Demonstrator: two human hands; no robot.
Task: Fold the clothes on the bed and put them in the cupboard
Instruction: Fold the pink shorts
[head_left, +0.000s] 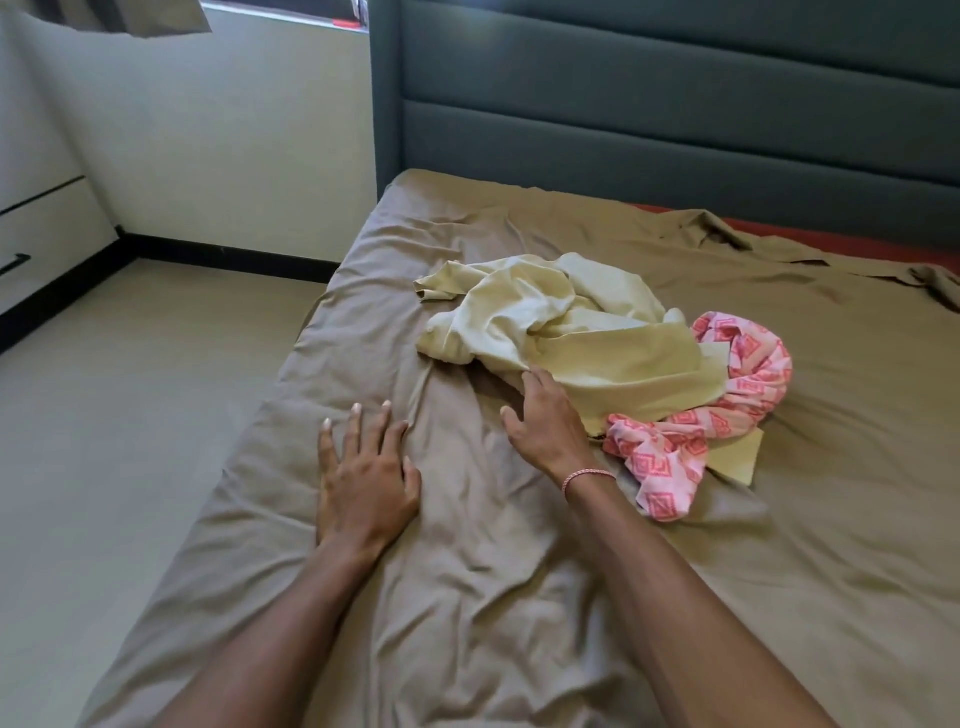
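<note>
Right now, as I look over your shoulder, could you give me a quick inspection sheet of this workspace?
Surface: bed covered by a wrinkled brown sheet.
Job's things: crumpled yellow garment, unfolded; pink patterned garment bunched against its right side, unfolded.
Clutter: nothing seen.
Hands: left hand flat on the sheet, fingers spread, holding nothing; right hand touches the yellow garment's near edge, bracelet on wrist.
Cables: nothing seen.
Surroundings: dark padded headboard, pale wall, floor, white drawer unit at left.

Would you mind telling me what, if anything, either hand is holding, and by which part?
Nothing is held. The left hand lies flat on the brown bedsheet; the right hand touches the pale yellow garment at its near edge.
</note>
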